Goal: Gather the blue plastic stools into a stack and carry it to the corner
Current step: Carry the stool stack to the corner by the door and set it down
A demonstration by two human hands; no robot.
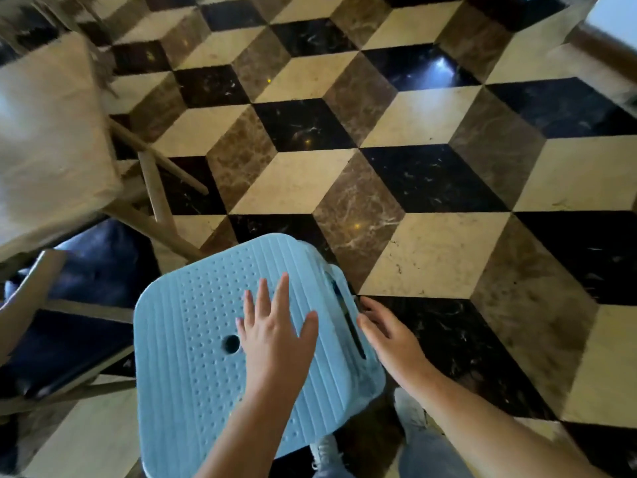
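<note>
Blue stool, seat upward, under left hand

Stool legs hidden beneath seat

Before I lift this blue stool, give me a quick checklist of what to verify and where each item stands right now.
1. Left hand on the stool: ok, it lies flat on the seat with fingers spread.
2. Right hand gripping: not ok, it is only at the right edge by the side slot, fingers not curled round anything.
3. More stools stacked beneath: cannot tell, a second rim seems to show at the right.
4. Floor ahead free of obstacles: ok.
5. Clearance on the left: not ok, a wooden chair stands close.
6. Corner in sight: cannot tell.
</note>
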